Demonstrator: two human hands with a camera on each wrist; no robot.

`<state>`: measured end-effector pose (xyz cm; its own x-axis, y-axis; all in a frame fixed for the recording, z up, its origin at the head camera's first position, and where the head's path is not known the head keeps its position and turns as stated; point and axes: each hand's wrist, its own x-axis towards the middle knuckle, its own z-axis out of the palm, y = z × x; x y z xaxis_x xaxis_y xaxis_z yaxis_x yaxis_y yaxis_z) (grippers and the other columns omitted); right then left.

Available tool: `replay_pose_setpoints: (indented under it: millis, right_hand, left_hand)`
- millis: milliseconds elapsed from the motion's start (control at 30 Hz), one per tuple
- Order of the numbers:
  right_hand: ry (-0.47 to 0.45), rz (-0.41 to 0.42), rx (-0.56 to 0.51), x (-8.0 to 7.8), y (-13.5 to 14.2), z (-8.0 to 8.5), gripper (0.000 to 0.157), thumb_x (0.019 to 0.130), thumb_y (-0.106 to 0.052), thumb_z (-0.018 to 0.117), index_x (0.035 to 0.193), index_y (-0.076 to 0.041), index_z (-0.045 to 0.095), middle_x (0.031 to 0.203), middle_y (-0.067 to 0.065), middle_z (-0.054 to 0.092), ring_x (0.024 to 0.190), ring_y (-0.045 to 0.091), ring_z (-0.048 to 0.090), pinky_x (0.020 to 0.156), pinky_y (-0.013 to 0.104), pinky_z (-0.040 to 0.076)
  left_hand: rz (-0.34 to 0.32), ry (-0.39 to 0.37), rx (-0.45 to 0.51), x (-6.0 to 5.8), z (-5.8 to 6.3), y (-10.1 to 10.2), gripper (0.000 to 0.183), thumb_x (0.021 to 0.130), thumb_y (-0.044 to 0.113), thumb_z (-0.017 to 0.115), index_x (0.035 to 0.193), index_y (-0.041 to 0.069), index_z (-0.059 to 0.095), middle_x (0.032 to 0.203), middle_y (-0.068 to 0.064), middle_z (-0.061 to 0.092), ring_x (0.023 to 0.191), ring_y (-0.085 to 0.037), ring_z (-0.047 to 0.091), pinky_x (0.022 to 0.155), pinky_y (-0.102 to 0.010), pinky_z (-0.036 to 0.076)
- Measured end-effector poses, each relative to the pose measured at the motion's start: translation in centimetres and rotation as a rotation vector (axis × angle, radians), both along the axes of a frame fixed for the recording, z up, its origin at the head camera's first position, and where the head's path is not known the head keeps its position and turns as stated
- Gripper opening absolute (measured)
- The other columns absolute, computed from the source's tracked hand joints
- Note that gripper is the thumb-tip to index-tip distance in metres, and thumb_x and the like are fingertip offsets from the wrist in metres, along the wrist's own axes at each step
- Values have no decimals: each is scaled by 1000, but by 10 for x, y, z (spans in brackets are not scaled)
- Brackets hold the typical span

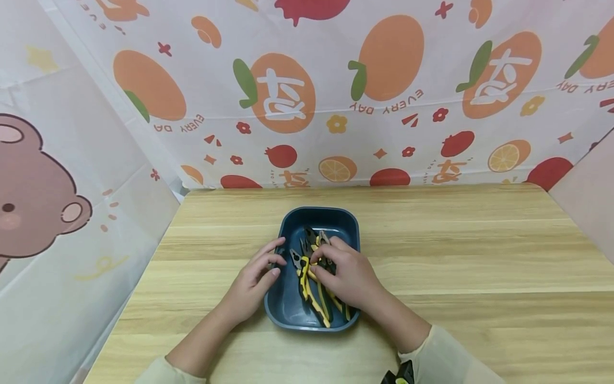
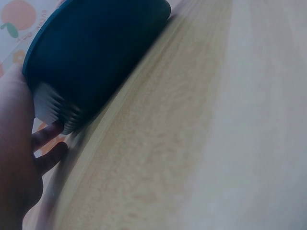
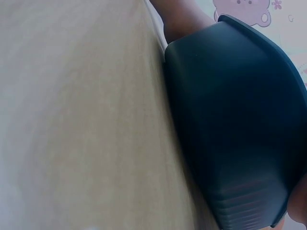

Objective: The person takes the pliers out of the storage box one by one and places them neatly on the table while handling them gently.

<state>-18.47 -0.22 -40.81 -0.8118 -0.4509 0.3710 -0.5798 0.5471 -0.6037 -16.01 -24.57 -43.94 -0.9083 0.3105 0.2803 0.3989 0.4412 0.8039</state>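
Note:
A dark blue plastic bin [image 1: 288, 312] stands on the table, with several pliers [image 1: 314, 306] in black and yellow handles lying together inside it. My right hand [image 1: 352, 272] reaches over the bin's right rim. Its thumb and index finger pinch a yellow handle among the pliers; the palm hides part of the pile. At the bin's left rim rests my left hand [image 1: 251, 285], its loosely bent fingers reaching over the edge. The left wrist view shows that hand [image 2: 19, 143] against the bin's outer wall [image 2: 96, 48]. From the right wrist, mostly the bin's outer side [image 3: 235, 110] shows.
The wooden table [image 1: 455, 256] extends to both sides of the bin. Behind it hangs a fruit-print cloth [image 1: 331, 128], with a bear-print cloth [image 1: 120, 213] at the left. A small black object [image 1: 400, 373] sits by the right sleeve.

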Motion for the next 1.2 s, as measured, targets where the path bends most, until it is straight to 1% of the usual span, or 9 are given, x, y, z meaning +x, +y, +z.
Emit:
replay_pose_setpoints:
  millis: [67, 233, 400, 667, 900, 1200]
  right_hand:
    - [1, 1, 0, 0, 0, 0, 9, 85, -29, 67, 94, -29, 64, 81, -14, 46, 66, 5, 45, 54, 19, 40]
    - [13, 5, 2, 0, 0, -1, 10, 85, -29, 67, 95, -28, 64, 81, -14, 47, 66, 5, 45, 54, 19, 39]
    - [24, 3, 7, -1, 0, -1, 10, 85, -30, 67, 94, -28, 64, 80, -14, 47, 65, 3, 43, 53, 19, 39]
    - [12, 0, 12, 0, 1, 0, 9, 86, -30, 66, 94, -28, 65, 80, -14, 47, 65, 3, 44, 53, 19, 39]
    - [22, 1, 24, -1, 1, -1, 9, 86, -31, 66, 95, -28, 64, 81, -15, 48, 65, 2, 42, 53, 19, 39]
    - [7, 13, 22, -3, 0, -2, 10, 87, -30, 65, 95, -26, 65, 85, -15, 51, 68, 1, 45, 55, 19, 41]
  left_hand:
    - [4, -9, 0, 0, 0, 0, 17, 99, 17, 47, 110, 13, 58, 151, 8, 32, 138, -15, 31, 89, -24, 45]
    - [9, -19, -5, -1, -1, 0, 18, 99, 18, 47, 111, 13, 59, 150, 10, 32, 138, -15, 31, 89, -25, 45]
    - [0, -3, -6, -1, -2, -1, 18, 99, 17, 46, 111, 12, 59, 150, 6, 33, 137, -19, 33, 88, -24, 45]
    - [-6, 0, 6, -2, -2, -1, 18, 98, 10, 48, 111, 11, 59, 151, -2, 33, 136, -26, 35, 86, -23, 45]
    - [-7, -4, 5, -1, -2, 0, 18, 98, 14, 47, 111, 12, 59, 151, 4, 33, 135, -25, 36, 86, -23, 45]
    - [-14, -2, 9, -3, -2, 0, 18, 99, 14, 47, 111, 12, 59, 151, 4, 33, 136, -25, 35, 86, -23, 45]
